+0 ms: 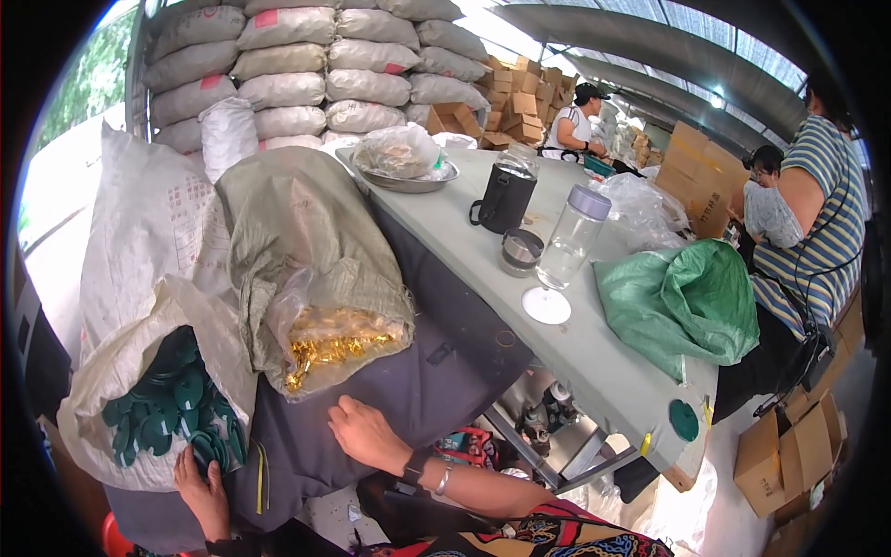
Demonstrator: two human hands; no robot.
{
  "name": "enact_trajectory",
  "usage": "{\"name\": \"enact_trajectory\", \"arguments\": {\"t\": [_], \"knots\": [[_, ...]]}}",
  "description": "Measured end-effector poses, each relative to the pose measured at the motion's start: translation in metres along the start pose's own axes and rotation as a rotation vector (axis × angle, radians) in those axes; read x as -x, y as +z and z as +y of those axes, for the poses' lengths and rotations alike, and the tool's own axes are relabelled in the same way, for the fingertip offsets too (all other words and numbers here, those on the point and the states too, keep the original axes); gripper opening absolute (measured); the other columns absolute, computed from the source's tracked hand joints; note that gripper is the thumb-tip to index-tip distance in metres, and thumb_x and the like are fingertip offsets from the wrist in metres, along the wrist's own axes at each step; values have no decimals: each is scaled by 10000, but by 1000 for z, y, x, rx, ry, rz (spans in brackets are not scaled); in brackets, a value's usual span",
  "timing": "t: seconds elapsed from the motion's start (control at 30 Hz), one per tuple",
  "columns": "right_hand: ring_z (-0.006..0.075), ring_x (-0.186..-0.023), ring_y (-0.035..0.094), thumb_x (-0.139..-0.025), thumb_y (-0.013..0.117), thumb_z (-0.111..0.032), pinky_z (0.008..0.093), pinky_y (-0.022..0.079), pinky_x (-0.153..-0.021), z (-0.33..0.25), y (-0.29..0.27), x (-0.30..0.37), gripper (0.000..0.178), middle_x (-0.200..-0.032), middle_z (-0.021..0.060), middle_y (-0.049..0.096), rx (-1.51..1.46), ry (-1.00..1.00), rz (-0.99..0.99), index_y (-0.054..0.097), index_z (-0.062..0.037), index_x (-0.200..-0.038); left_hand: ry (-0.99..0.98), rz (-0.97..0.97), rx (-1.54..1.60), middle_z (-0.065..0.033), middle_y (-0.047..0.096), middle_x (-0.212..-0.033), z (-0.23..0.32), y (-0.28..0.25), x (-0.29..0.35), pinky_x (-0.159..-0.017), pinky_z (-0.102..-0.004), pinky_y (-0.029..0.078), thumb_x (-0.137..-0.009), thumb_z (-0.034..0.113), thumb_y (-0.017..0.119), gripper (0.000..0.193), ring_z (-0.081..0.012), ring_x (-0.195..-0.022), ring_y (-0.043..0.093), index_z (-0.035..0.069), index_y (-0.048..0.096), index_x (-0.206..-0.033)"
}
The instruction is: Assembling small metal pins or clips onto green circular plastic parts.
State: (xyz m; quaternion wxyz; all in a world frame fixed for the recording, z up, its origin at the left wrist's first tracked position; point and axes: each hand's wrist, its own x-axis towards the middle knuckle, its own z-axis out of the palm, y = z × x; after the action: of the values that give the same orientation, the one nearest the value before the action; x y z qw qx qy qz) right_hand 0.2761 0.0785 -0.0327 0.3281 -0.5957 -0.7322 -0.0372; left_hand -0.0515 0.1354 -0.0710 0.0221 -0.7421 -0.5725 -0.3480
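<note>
Patterned clothing (575, 538) nearest, I spread my left hand (202, 492) at green discs (153, 432), many still sacked; right hand (367, 434) curled, contents unclear.

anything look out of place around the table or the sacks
A flat dark green disc lies by the near-right corner of the pale grey tabletop; it looks stray because similar dark green discs sit in the open white sack.

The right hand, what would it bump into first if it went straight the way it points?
Probably the open greyish sack with shiny gold pieces inside, though how high the right hand is looks unclear.
</note>
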Motion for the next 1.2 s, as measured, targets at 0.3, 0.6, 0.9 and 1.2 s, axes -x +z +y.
{"name": "enact_trajectory", "arguments": {"t": [0.3,0.6,0.9,1.2], "knots": [[304,-790,552,-817,597,-94,405,483,-700,-1,0,0,126,-832,139,451,17,5,-6,504,-11,-829,44,32,-1,-227,537,-1206,-2,3,-2,-974,-465,346,-858,290,604,550,-400,-1146,468,-27,467,-1286],[306,-797,553,-817,596,-97,408,485,-698,1,1,0,130,-831,140,455,8,3,6,498,-13,-817,-23,-18,101,-210,550,-1187,6,-6,1,-973,-454,341,-808,322,669,628,-384,-1114,484,-16,465,-1297],[318,-792,556,-820,574,-78,413,484,-709,-1,-2,0,111,-826,154,478,2,14,-5,498,-1,-795,47,-27,99,-198,563,-1150,13,-9,-3,-978,-451,340,-757,387,704,699,-381,-1080,491,24,471,-1307],[322,-766,554,-808,598,-103,420,482,-663,-1,2,5,134,-822,145,461,-12,-13,27,497,-17,-796,-82,-50,240,-177,546,-1139,12,-18,0,-955,-441,368,-624,187,744,719,-377,-1071,499,44,497,-1283]]}}
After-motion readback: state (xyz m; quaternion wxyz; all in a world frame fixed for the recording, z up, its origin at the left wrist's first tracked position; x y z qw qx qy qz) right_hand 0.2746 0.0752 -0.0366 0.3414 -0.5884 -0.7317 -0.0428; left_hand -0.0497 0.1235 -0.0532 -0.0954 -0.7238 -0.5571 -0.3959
